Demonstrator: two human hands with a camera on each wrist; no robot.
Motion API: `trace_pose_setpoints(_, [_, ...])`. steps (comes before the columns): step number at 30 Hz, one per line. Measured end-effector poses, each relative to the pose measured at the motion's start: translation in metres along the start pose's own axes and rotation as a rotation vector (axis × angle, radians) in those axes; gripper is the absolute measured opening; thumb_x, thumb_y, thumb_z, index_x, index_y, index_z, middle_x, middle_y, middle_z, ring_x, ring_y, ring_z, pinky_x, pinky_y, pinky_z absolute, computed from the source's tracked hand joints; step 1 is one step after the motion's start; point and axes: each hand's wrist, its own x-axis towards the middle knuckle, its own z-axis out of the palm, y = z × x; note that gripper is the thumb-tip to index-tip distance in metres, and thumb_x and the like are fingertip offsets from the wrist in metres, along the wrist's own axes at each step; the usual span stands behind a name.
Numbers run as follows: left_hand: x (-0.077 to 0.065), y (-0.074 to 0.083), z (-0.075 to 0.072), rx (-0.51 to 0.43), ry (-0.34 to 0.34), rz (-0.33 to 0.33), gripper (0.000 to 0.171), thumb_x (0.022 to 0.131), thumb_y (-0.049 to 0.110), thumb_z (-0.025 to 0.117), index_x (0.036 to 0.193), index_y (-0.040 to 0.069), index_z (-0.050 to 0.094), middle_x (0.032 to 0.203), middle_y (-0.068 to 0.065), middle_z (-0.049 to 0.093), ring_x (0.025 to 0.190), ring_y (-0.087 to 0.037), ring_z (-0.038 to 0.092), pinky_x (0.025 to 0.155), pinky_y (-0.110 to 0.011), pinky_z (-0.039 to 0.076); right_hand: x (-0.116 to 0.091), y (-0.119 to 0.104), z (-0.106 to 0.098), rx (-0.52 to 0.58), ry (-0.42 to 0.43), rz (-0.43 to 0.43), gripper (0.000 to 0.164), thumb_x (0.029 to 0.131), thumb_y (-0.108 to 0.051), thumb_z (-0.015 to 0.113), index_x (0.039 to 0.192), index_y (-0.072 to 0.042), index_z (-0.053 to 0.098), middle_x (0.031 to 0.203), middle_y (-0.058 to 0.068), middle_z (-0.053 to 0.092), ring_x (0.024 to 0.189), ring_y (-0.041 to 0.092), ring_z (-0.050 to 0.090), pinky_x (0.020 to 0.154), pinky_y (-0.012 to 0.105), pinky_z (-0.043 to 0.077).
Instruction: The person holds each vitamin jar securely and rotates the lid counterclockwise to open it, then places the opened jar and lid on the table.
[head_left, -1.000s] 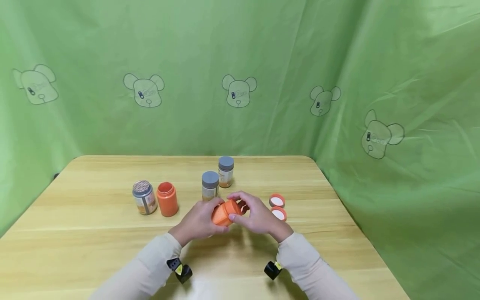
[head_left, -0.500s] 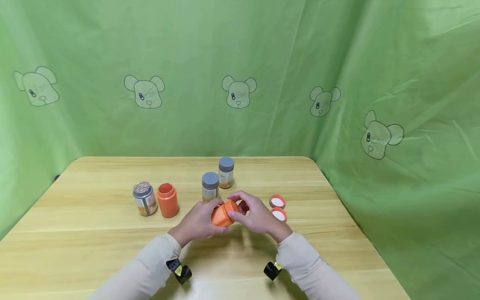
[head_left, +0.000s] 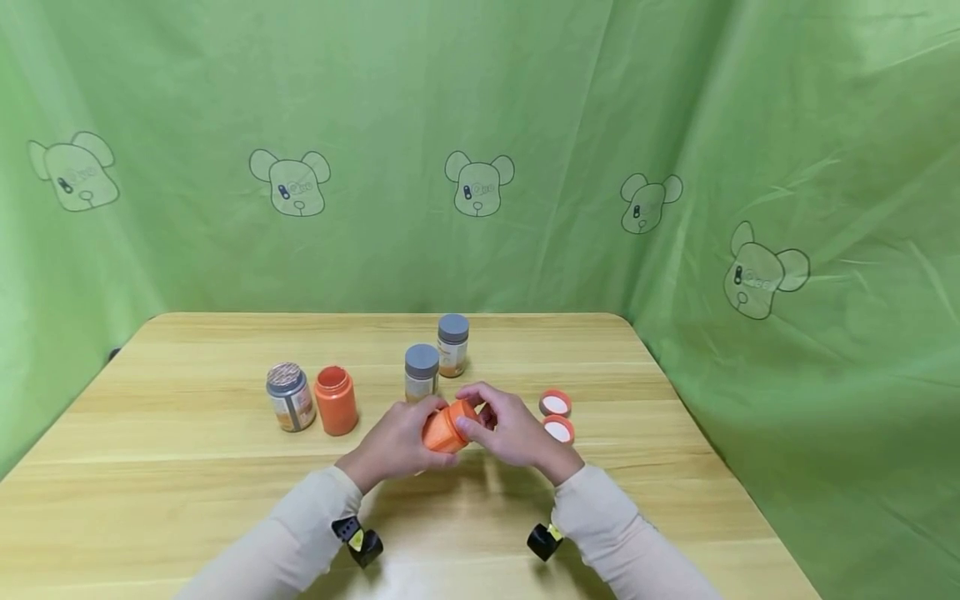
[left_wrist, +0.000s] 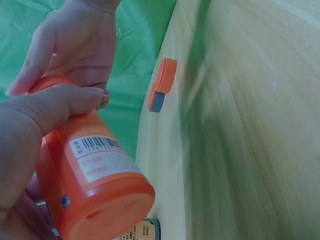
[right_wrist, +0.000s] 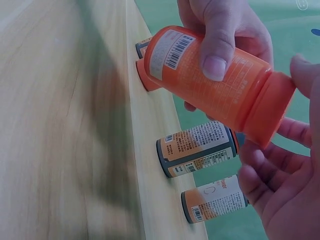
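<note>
An orange bottle (right_wrist: 212, 82) with a white barcode label is held tilted above the table, its orange cap (right_wrist: 270, 107) toward the right. My left hand (head_left: 397, 442) grips the bottle's body, thumb laid across its side in the left wrist view. At the other end, my right hand (head_left: 513, 427) has its thumb and fingers around the cap. Just behind the hands stands a grey-capped bottle (head_left: 422, 362), its lower part hidden by them in the head view. A second grey-capped bottle (head_left: 453, 346) is farther back.
To the left stand a grey jar (head_left: 290, 398) with a sealed top and an uncapped orange bottle (head_left: 336, 402). On the right, two orange-rimmed caps (head_left: 555, 403) lie with white insides up. A green curtain (head_left: 390, 250) hangs behind the wooden table (head_left: 187, 492).
The right thumb and fingers have shifted slightly around the cap. The left hand keeps its grip on the bottle, and the other things stay where they were.
</note>
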Motion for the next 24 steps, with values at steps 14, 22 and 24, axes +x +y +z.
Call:
trace_pose_setpoints(14, [0.0004,-0.0015,0.0013,-0.003,-0.018,-0.012,0.059,0.07,0.028,0.086,0.117,0.007,0.057,0.088,0.0,0.061,0.072,-0.012,0.055,0.062,-0.028,0.047,0.0007,0.0018,-0.0008,0.036,-0.039,-0.05,0.038,0.093,-0.017,0.063,0.126,-0.001,0.053,0.113,0.01,0.061,0.083,0.016,0.059,0.074,0.03,0.051])
trace_pose_setpoints(22, [0.001,-0.0021,0.0026,-0.006,-0.018,-0.01,0.059,0.07,0.028,0.087,0.117,0.007,0.058,0.09,0.0,0.061,0.074,-0.012,0.055,0.064,-0.029,0.047,0.0009,0.0036,-0.0024,0.034,-0.063,-0.054,0.043,0.091,-0.017,0.063,0.127,0.003,0.052,0.11,0.007,0.061,0.088,0.018,0.059,0.074,0.031,0.051])
trace_pose_setpoints(24, [0.0012,-0.0026,0.0028,-0.005,-0.019,-0.011,0.059,0.07,0.029,0.087,0.117,0.007,0.058,0.09,0.0,0.061,0.074,-0.012,0.055,0.064,-0.029,0.047,0.001,0.0043,-0.0027,0.038,-0.068,-0.057,0.043,0.091,-0.017,0.063,0.127,0.002,0.052,0.112,0.007,0.06,0.09,0.02,0.059,0.075,0.032,0.051])
